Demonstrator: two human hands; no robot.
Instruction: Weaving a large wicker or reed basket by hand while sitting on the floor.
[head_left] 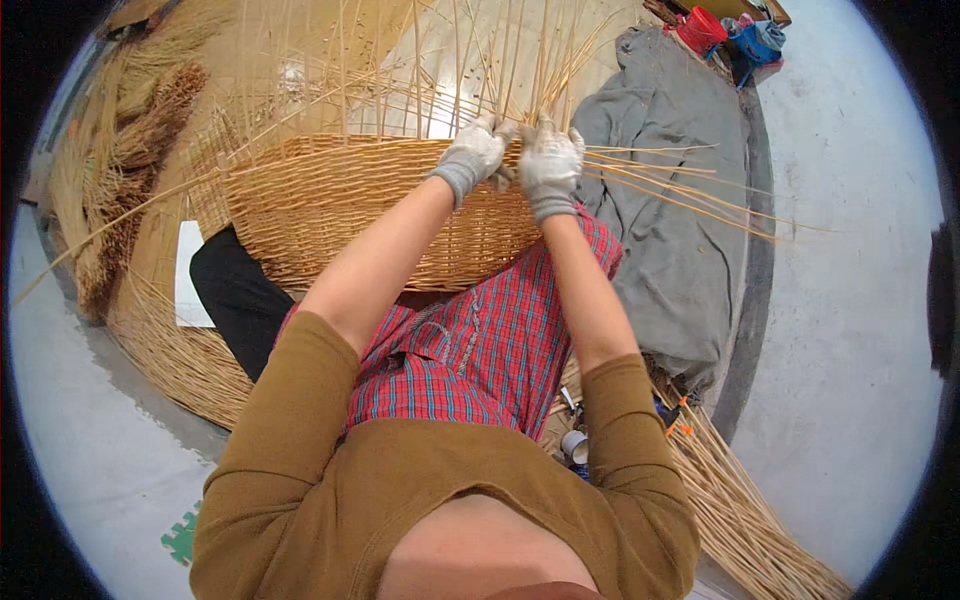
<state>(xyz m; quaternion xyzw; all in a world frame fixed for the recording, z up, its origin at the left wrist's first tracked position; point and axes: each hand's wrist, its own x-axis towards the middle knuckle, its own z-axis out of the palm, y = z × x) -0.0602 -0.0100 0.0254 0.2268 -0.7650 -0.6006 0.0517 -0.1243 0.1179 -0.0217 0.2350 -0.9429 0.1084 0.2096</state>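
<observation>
A woven wicker basket (330, 215) sits on a red plaid cloth (463, 350) over my lap, with tall unwoven canes (457, 80) rising from its rim. My left hand (478, 153), in a pale glove with grey cuff, has its fingers closed on canes at the top edge of the weave. Just right of it, my right hand (550, 168), gloved too and slightly blurred, grips canes at the rim. Loose rods (690, 195) stick out to the right beside it. The far side of the fingertips is partly hidden.
Bundles of dried stalks (120, 170) lie left. A grey blanket (670, 260) is right, with a red bucket (700, 30) and blue container (755, 45) at upper right. Long rods (750, 520), a small cup (575, 448) and a green mat piece (180, 535) lie lower down.
</observation>
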